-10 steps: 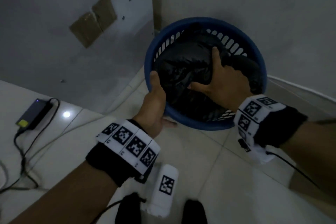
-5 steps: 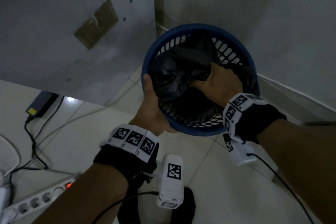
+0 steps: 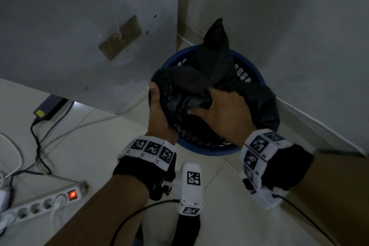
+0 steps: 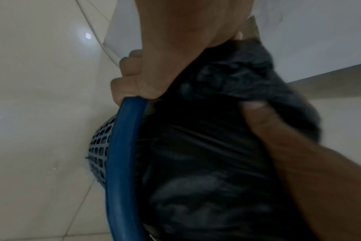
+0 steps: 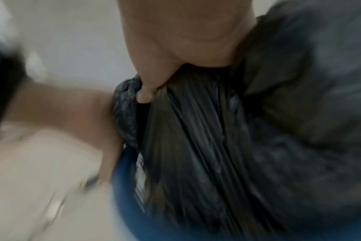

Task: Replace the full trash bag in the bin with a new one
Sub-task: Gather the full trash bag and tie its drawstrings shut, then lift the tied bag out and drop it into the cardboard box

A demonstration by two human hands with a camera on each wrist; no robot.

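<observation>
A round blue mesh bin (image 3: 207,150) stands on the tiled floor in a wall corner. A black trash bag (image 3: 215,62) bulges out of it, one corner sticking up above the rim. My left hand (image 3: 159,110) grips the bin's left rim (image 4: 122,146), fingers curled round the blue edge. My right hand (image 3: 225,112) grips a bunched fold of the black bag (image 5: 196,146) over the middle of the bin; its thumb pinches the plastic in the right wrist view, which is blurred.
A grey panel (image 3: 79,26) with a taped patch hangs to the left of the bin, walls close behind and right. A power strip (image 3: 40,205) with a lit red switch, cables and a power adapter (image 3: 50,107) lie on the floor at left.
My right hand went from flat on the bag to gripping it, and the bag has risen out of the bin. My left hand stays on the rim. The view pulled back.
</observation>
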